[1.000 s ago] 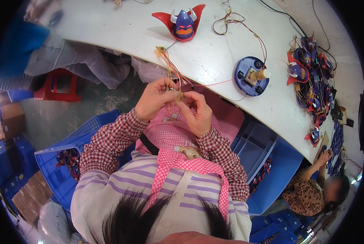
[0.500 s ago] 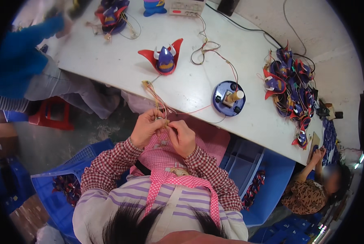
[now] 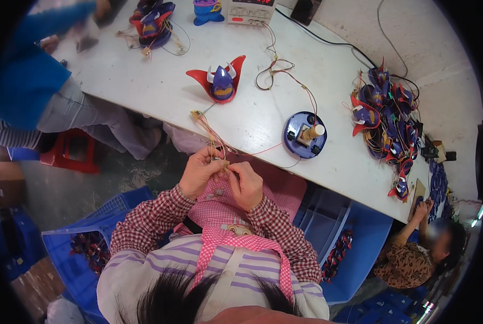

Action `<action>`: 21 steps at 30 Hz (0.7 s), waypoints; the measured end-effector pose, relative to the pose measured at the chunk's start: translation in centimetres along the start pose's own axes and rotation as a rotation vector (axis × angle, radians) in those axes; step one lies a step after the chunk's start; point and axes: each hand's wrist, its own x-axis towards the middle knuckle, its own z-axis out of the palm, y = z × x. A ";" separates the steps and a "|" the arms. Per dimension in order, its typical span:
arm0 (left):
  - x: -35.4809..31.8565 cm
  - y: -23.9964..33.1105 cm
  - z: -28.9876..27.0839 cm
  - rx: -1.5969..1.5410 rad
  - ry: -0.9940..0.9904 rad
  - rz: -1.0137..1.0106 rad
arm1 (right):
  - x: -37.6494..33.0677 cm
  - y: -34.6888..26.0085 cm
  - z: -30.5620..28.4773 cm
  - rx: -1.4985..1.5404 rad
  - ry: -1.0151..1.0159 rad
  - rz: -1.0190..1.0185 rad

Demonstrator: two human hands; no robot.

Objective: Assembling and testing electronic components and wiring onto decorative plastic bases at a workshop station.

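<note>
Just off the table's front edge, my left hand (image 3: 198,171) is closed in a pinch on a bundle of thin yellow and red wires (image 3: 213,141). A small tan piece (image 3: 223,162) sits among the wire ends, between both hands' fingertips. My right hand (image 3: 246,186) pinches at that piece from the other side; its exact grip is too small to make out. The wires run up to a tan connector (image 3: 197,115) on the table, behind which stands a purple horned toy head with a red collar (image 3: 221,86). A thin red wire leads to a round purple base (image 3: 305,135) with a tan cylinder on it.
More wired toy heads are piled on the right (image 3: 395,119) and at the back left (image 3: 152,24). A power supply (image 3: 251,12) stands at the back, next to a blue figure piece (image 3: 207,12). Blue bins (image 3: 360,248) flank me. Co-workers sit at left and right.
The view has shifted slightly, so the table things sit a little lower and to the right. My hands keep nearly the same pinch around the small tan piece.
</note>
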 end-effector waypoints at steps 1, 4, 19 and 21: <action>0.0 -0.1 0.0 0.002 0.000 0.000 | -0.1 0.1 0.0 -0.003 -0.002 0.000; 0.1 -0.2 -0.2 0.011 -0.006 -0.020 | 0.0 0.1 0.0 -0.002 0.007 -0.015; 3.9 2.0 8.3 1.154 -0.195 1.025 | 5.2 0.6 -14.4 -0.153 0.225 0.239; 7.8 1.1 12.4 1.358 -0.312 0.891 | 6.4 1.9 -14.8 -0.151 0.180 0.301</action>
